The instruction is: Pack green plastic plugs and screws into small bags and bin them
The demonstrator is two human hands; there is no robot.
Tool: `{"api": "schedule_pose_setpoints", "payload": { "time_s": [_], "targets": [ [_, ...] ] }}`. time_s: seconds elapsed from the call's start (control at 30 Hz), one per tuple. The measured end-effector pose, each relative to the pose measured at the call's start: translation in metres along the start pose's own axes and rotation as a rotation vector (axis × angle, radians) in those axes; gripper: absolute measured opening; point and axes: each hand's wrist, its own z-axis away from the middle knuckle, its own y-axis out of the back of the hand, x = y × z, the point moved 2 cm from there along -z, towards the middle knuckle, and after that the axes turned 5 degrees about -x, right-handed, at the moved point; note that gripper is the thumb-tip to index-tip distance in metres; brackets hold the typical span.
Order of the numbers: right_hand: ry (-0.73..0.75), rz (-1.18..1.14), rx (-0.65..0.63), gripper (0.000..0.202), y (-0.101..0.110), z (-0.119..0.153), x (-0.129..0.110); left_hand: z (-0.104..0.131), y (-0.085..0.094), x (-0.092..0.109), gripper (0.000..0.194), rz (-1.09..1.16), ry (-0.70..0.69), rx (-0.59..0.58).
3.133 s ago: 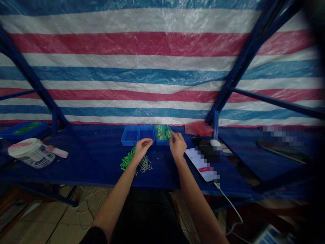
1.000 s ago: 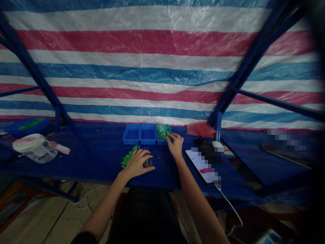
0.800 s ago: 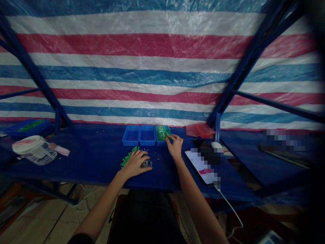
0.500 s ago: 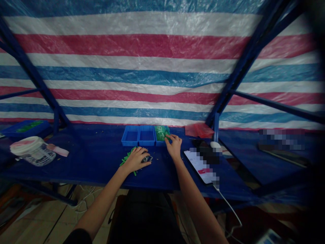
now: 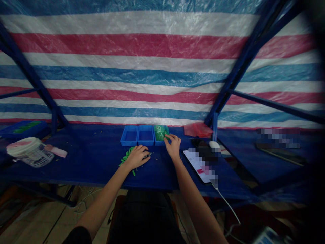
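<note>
My left hand [image 5: 137, 157] rests palm down on the table, its thumb set apart from its curved fingers. Small thin dark-and-pale pieces [image 5: 147, 155] show in the gap between thumb and fingers. Under and left of this hand lies a loose heap of short green sticks [image 5: 124, 158], partly hidden by it. My right hand [image 5: 173, 145] reaches to the front right corner of the rightmost blue bin, its thumb and forefinger pinched together. In that bin is a heap of green pieces with clear, shiny plastic [image 5: 159, 133]. Whatever the pinch holds is too small to make out.
Two more blue bins [image 5: 129, 145] adjoin on the left. A white tub [image 5: 31, 156] and a blue tray [image 5: 10, 132] stand at far left. On the right are a tablet [image 5: 196, 166] with a cable, a white mouse [image 5: 214, 145] and red plastic bags [image 5: 198, 130]. Striped sheeting hangs behind.
The camera view has shifted slightly. My left hand's fingers have drawn in a little over the small pieces. My right hand stays at the rightmost bin.
</note>
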Motion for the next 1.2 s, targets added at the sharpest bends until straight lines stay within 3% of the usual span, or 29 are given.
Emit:
{"api": "schedule_pose_setpoints", "payload": {
  "time_s": [0.33, 0.53, 0.87, 1.03, 1.2],
  "targets": [
    [-0.001, -0.006, 0.001, 0.031, -0.002, -0.001, 0.001, -0.002, 0.000, 0.004, 0.023, -0.034, 0.023, 0.012],
    [-0.010, -0.015, -0.003, 0.030, -0.001, -0.001, 0.000, -0.004, 0.002, 0.002, 0.018, 0.088, 0.112, 0.085],
    [-0.016, -0.019, -0.003, 0.030, -0.001, -0.001, 0.000, -0.022, 0.000, -0.027, 0.021, 0.701, 0.347, 0.425],
    [-0.008, -0.028, 0.005, 0.031, -0.002, -0.001, 0.001, -0.028, 0.002, -0.034, 0.028, 1.075, 0.393, 0.493],
    [0.001, -0.034, -0.001, 0.033, -0.001, -0.001, 0.000, -0.026, 0.002, -0.032, 0.031, 1.216, 0.445, 0.500]
  ]
}}
